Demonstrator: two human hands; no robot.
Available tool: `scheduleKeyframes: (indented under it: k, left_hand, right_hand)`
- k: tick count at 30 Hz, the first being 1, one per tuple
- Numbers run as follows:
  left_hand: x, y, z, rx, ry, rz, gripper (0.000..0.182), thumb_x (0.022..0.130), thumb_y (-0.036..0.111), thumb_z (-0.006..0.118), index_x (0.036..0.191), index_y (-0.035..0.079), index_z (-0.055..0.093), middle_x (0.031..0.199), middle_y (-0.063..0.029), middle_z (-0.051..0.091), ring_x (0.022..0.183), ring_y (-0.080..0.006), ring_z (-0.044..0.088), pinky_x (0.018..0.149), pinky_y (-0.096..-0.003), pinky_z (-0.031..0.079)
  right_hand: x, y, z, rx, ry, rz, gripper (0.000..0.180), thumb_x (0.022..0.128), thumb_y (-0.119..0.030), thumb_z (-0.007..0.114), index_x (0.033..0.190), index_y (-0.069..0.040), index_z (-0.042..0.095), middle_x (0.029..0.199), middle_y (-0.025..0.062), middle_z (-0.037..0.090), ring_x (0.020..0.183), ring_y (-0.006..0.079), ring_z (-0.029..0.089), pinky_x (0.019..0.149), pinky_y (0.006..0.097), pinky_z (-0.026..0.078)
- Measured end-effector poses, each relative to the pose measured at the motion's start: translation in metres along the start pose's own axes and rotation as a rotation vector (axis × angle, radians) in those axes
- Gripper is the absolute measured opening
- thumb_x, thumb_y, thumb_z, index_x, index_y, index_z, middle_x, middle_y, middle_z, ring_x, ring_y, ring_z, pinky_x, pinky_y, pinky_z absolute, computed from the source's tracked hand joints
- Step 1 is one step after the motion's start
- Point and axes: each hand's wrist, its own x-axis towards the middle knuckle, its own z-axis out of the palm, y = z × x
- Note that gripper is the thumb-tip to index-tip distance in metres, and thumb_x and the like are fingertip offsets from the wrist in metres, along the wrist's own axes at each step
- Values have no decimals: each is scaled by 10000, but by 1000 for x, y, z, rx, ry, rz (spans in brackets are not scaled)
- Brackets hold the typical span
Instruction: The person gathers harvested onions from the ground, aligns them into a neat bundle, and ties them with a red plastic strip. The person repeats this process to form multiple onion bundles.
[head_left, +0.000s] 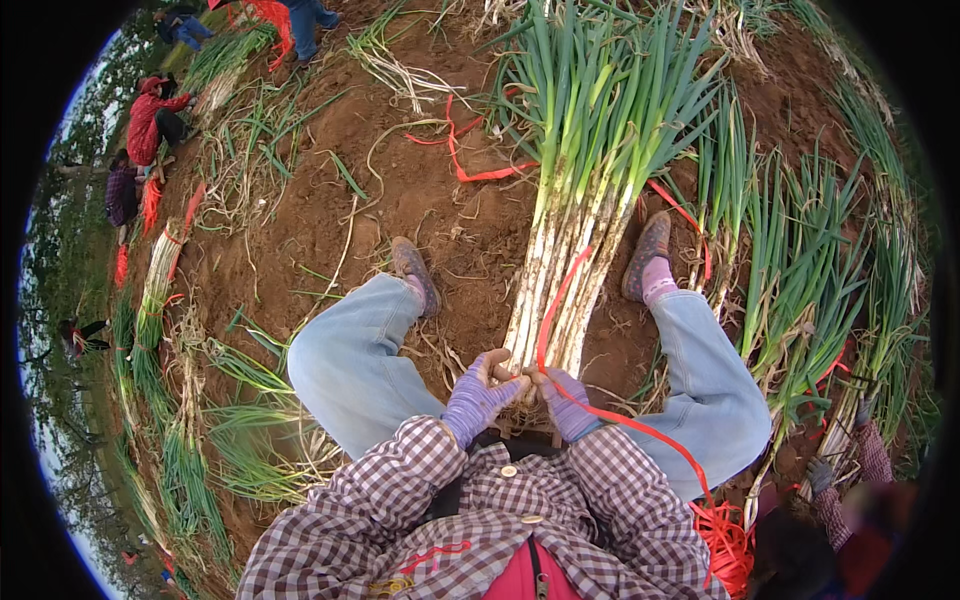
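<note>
A large bundle of scallions (570, 247) lies on the soil between my legs, green leaves pointing away and white stalks towards me. My left hand (480, 397), in a purple fingerless glove, is at the bundle's root end with its fingers bent. My right hand (566, 401), gloved alike, meets it there, fingertips almost touching. A red plastic ribbon (555, 311) lies over the white stalks, passes through my right hand and trails over my right leg to a red ribbon heap (724, 544). What my left fingertips hold is too small to tell.
Rows of scallions (806, 255) lie along the right. A tied bundle (161, 262) and loose scallions (259, 427) lie at the left. A loose ribbon piece (487, 176) crosses the bare soil (322, 202). A person in red (150, 124) crouches far left; a co-worker's gloved hand (817, 476) is lower right.
</note>
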Motion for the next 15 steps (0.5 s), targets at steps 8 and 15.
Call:
scheduleKeyframes:
  k: [8, 15]
  left_hand:
    - [21, -28, -26, -398, -127, -371, 280, 916, 318, 513, 851, 52, 572, 549, 63, 387, 399, -19, 267, 350, -181, 211]
    - [3, -35, -17, 556, -53, 473, 235, 839, 290, 596, 843, 55, 616, 735, -6, 560, 668, -152, 557, 589, -292, 461]
  right_hand:
    - [8, -48, -8, 691, -71, 480, 140, 872, -111, 559, 977, -22, 583, 853, 53, 577, 736, 115, 542, 612, 200, 433]
    - [32, -8, -14, 142, -7, 388, 225, 863, -124, 571, 1059, -15, 589, 878, 60, 612, 755, 165, 570, 661, 265, 484]
